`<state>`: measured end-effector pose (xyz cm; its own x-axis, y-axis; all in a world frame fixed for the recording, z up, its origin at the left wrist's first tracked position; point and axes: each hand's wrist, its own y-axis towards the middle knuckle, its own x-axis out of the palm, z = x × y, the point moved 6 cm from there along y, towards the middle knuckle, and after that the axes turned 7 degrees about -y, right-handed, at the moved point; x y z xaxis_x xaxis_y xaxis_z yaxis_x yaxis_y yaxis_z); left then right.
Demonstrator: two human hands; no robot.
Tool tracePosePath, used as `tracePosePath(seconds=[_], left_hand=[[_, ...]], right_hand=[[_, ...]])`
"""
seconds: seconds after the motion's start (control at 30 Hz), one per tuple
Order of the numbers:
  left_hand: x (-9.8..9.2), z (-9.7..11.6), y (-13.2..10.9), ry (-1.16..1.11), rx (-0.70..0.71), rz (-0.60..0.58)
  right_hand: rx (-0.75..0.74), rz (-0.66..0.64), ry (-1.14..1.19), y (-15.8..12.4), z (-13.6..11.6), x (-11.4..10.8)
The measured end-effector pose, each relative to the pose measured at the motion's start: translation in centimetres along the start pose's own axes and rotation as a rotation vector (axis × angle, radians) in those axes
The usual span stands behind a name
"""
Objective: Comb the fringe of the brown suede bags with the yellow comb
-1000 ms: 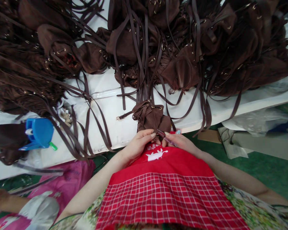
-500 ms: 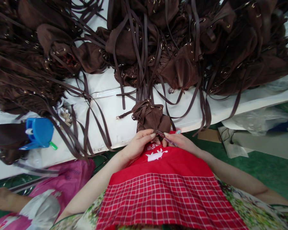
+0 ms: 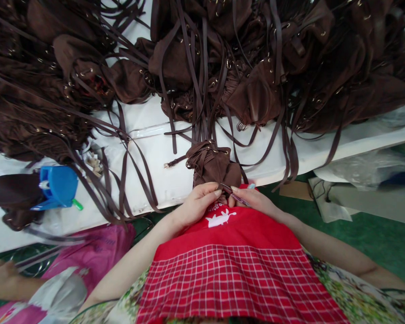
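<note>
A small brown suede bag [image 3: 213,163] hangs over the near edge of the white table [image 3: 162,175], just above my red apron [image 3: 229,265]. My left hand [image 3: 197,203] is closed on the bag's lower edge, fingers curled round the suede. My right hand [image 3: 253,200] is closed on a thin purple tool [image 3: 234,194], whose tip meets the bag right beside my left fingertips. Both hands touch each other at the bag's bottom.
A big heap of brown suede bags [image 3: 256,63] with long straps [image 3: 121,180] covers the table's far side and left. A blue plastic object [image 3: 57,186] lies at the left. Another person's arm [image 3: 6,281] and pink fabric [image 3: 97,256] show at bottom left. Green floor lies right.
My hands stay in place on the bag. The other person's arm at bottom left has shifted slightly.
</note>
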<state>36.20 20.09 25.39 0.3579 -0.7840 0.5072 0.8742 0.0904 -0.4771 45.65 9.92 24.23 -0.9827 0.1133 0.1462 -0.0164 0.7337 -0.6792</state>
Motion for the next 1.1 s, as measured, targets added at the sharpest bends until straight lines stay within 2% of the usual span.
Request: tracePosePath(seconds=[0.3,0.5,0.73,1.1], left_hand=[[-0.04,0.01,0.03,0.011,0.014,0.005],[-0.19,-0.24,0.01,-0.046,0.026,0.040],[0.20,0.24,0.02,0.048,0.029,-0.030],[0.15,0.29,0.03,0.006,0.035,0.010]], right_hand=[[0.000,0.001,0.013,0.04,0.39,-0.06],[-0.017,-0.067,0.026,0.14,0.31,0.05],[0.001,-0.026,0.039,0.34,0.94,0.03],[-0.001,-0.037,0.037,0.01,0.05,0.00]])
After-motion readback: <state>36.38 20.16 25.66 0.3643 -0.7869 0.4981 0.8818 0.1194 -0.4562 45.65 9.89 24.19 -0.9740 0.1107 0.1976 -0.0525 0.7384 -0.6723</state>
